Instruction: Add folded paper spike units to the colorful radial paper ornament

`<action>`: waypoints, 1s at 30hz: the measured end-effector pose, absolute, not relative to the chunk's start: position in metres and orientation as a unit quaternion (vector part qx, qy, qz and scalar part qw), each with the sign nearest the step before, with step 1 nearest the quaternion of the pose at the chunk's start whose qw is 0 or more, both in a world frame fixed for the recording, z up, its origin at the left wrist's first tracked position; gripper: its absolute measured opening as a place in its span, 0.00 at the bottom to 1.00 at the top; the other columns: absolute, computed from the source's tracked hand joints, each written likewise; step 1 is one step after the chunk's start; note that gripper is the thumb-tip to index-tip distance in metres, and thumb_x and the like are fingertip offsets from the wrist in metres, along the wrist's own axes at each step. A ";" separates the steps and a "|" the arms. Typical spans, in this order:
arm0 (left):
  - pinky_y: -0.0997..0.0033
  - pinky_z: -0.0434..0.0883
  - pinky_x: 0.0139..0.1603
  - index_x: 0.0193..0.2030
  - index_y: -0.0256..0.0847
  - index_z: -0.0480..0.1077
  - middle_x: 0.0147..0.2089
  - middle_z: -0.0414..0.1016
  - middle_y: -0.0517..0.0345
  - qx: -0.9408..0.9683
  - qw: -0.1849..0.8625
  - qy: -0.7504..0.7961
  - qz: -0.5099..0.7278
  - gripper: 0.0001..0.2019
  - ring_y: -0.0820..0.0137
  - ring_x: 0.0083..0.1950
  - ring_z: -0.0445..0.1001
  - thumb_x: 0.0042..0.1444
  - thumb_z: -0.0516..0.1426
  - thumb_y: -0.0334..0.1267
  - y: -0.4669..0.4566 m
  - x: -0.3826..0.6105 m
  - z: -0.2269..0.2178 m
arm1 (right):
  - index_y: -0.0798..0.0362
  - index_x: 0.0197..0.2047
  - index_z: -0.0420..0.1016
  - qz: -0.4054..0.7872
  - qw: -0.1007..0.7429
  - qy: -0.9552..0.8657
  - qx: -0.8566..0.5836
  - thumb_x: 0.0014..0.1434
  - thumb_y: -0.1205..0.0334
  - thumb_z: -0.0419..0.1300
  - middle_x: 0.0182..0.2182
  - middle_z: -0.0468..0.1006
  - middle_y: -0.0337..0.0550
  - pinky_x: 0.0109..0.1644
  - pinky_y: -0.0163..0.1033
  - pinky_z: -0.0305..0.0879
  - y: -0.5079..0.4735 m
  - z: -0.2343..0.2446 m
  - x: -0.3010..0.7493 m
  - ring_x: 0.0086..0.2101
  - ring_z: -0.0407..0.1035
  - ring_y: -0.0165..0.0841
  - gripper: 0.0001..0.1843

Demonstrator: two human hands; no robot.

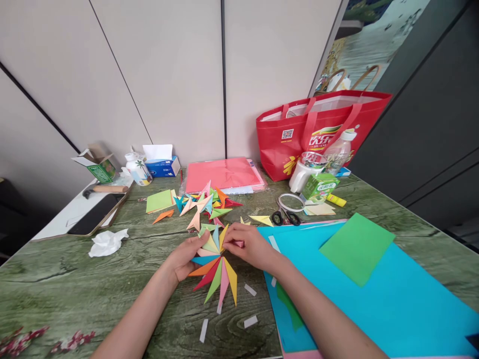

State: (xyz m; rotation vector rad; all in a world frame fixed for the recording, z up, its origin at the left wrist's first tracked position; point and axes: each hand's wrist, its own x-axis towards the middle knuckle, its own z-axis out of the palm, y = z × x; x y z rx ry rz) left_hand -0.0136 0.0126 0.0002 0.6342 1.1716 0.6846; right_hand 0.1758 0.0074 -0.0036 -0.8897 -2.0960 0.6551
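A fan of folded paper points [214,280] in several colours spreads out between my two hands, over the table. My left hand [186,257] grips its left side, thumb on top of the upper points. At the upper right of the fan, the bent fingers of my right hand [250,244] pinch a small pink folded piece [239,244], mostly hidden by the fingers. Just beyond the hands lies a heap of loose folded paper pieces [205,203]. Small white strips [250,321] are scattered on the table near the fan.
Blue paper sheets [359,309] with a green square [358,249] cover the right side. Behind them are scissors [286,216], a tape roll [292,202], a green box [319,188] and a red bag [277,149]. A phone [96,214], hammer [107,189] and crumpled tissue [108,243] lie left.
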 end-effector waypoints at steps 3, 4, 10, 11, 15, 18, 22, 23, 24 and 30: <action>0.80 0.64 0.22 0.26 0.33 0.72 0.24 0.75 0.56 0.291 0.729 0.533 0.315 0.16 0.76 0.21 0.69 0.41 0.63 0.46 0.013 -0.013 0.001 | 0.54 0.30 0.71 0.260 0.374 -0.819 -0.349 0.56 0.68 0.56 0.32 0.71 0.42 0.35 0.33 0.62 0.007 -0.004 0.176 0.32 0.66 0.29 0.05; 0.80 0.63 0.21 0.26 0.33 0.72 0.24 0.75 0.56 0.292 0.729 0.533 0.316 0.15 0.77 0.21 0.68 0.41 0.63 0.46 0.013 -0.013 0.002 | 0.54 0.30 0.71 0.261 0.373 -0.819 -0.349 0.56 0.68 0.55 0.32 0.71 0.42 0.36 0.33 0.62 0.007 -0.004 0.176 0.33 0.66 0.29 0.04; 0.79 0.64 0.22 0.27 0.32 0.72 0.25 0.76 0.54 0.293 0.730 0.531 0.316 0.15 0.75 0.22 0.69 0.42 0.63 0.45 0.014 -0.015 -0.001 | 0.54 0.31 0.69 0.262 0.370 -0.818 -0.354 0.57 0.68 0.54 0.32 0.71 0.42 0.37 0.34 0.62 0.006 -0.003 0.175 0.33 0.66 0.29 0.05; 0.79 0.64 0.22 0.27 0.32 0.72 0.25 0.76 0.54 0.294 0.730 0.531 0.315 0.15 0.75 0.22 0.70 0.42 0.63 0.45 0.014 -0.015 -0.001 | 0.54 0.31 0.69 0.263 0.370 -0.818 -0.355 0.58 0.68 0.53 0.31 0.71 0.42 0.37 0.34 0.62 0.006 -0.003 0.175 0.33 0.66 0.29 0.05; 0.78 0.65 0.24 0.28 0.32 0.72 0.26 0.77 0.53 0.291 0.733 0.530 0.313 0.16 0.73 0.23 0.71 0.41 0.63 0.46 0.013 -0.014 0.000 | 0.54 0.31 0.69 0.262 0.370 -0.816 -0.359 0.58 0.67 0.53 0.31 0.71 0.41 0.36 0.34 0.62 0.007 -0.004 0.174 0.32 0.66 0.29 0.06; 0.77 0.65 0.24 0.28 0.32 0.72 0.26 0.77 0.53 0.292 0.732 0.531 0.310 0.16 0.73 0.23 0.71 0.41 0.63 0.46 0.013 -0.013 0.001 | 0.54 0.31 0.68 0.259 0.370 -0.814 -0.364 0.58 0.68 0.53 0.31 0.71 0.41 0.36 0.34 0.62 0.007 -0.005 0.174 0.32 0.66 0.29 0.06; 0.77 0.66 0.24 0.28 0.32 0.72 0.27 0.77 0.52 0.293 0.732 0.533 0.309 0.16 0.73 0.23 0.71 0.41 0.63 0.47 0.013 -0.013 0.002 | 0.54 0.30 0.70 0.267 0.369 -0.812 -0.366 0.58 0.67 0.54 0.30 0.72 0.41 0.36 0.34 0.62 0.008 -0.003 0.176 0.32 0.66 0.29 0.06; 0.77 0.66 0.25 0.28 0.32 0.72 0.27 0.77 0.52 0.292 0.733 0.530 0.310 0.16 0.73 0.24 0.71 0.41 0.63 0.46 0.013 -0.013 0.002 | 0.54 0.31 0.70 0.273 0.369 -0.811 -0.363 0.57 0.66 0.54 0.30 0.73 0.42 0.36 0.34 0.63 0.008 -0.001 0.176 0.32 0.67 0.29 0.05; 0.77 0.66 0.25 0.28 0.32 0.72 0.27 0.77 0.52 0.291 0.734 0.529 0.311 0.16 0.73 0.24 0.71 0.41 0.63 0.46 0.013 -0.013 0.002 | 0.54 0.31 0.71 0.278 0.368 -0.811 -0.361 0.57 0.66 0.55 0.31 0.73 0.42 0.37 0.35 0.63 0.008 0.000 0.177 0.32 0.67 0.30 0.05; 0.79 0.63 0.22 0.28 0.32 0.72 0.24 0.75 0.56 0.293 0.734 0.527 0.312 0.17 0.76 0.21 0.69 0.40 0.64 0.47 0.012 -0.013 0.001 | 0.54 0.31 0.73 0.288 0.370 -0.814 -0.342 0.56 0.65 0.57 0.32 0.74 0.43 0.37 0.35 0.64 0.008 0.002 0.179 0.33 0.68 0.30 0.05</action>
